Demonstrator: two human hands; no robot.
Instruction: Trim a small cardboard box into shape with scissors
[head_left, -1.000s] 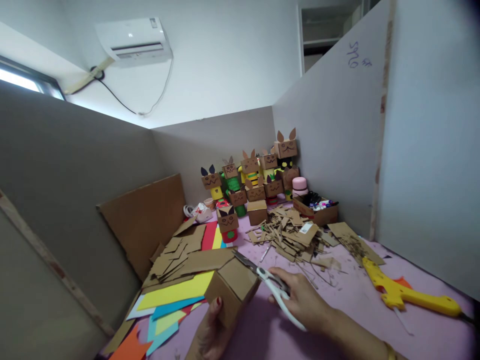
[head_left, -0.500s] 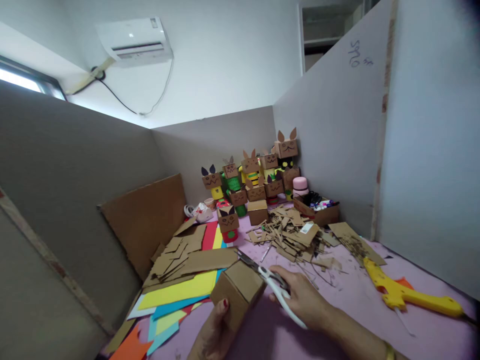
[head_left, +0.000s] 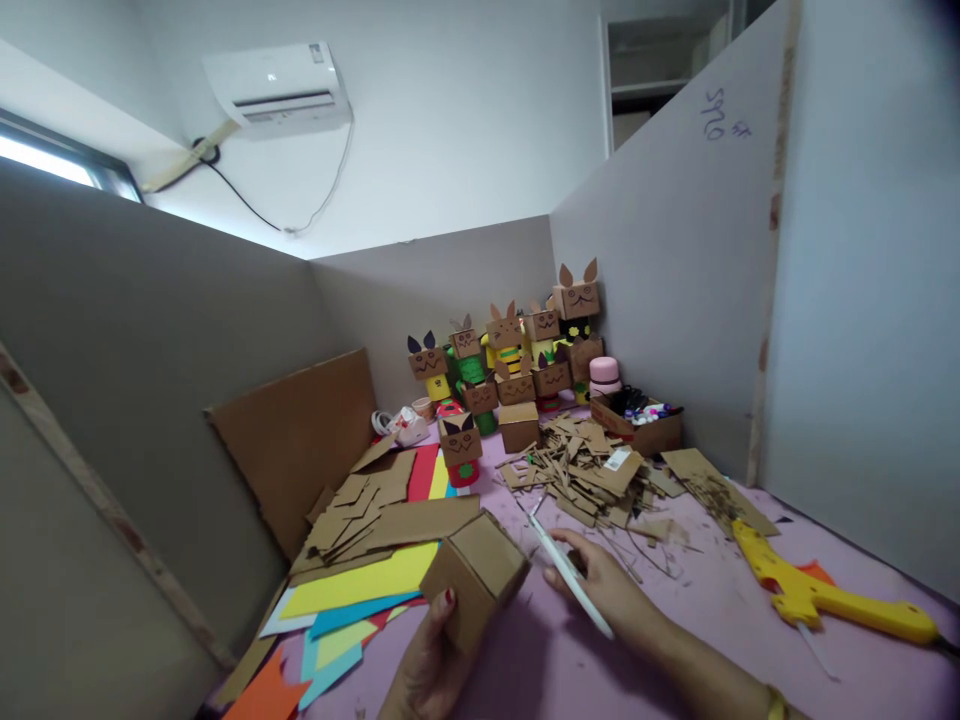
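Observation:
A small brown cardboard box (head_left: 480,570) is gripped in my left hand (head_left: 431,650), thumb along its near side, tilted over the table. My right hand (head_left: 600,585) is closed around white-handled scissors (head_left: 566,570). Their blades point up and away, just right of the box and apart from it. Beyond the box lies a heap of cardboard scraps (head_left: 581,465). Cardboard sheets (head_left: 360,510) and coloured paper (head_left: 360,580) are spread to the left.
Several cardboard animal figures (head_left: 508,340) stand at the back, beside another box (head_left: 519,427). An open carton of pens (head_left: 652,430) and a pink-lidded container (head_left: 604,372) sit back right. A yellow glue gun (head_left: 817,590) lies at the right. Partitions (head_left: 675,240) surround the table.
The scissors have moved away from the box's top edge and turned more edge-on, to the right. My left hand still holds the box, nearly in place. The view has shifted slightly.

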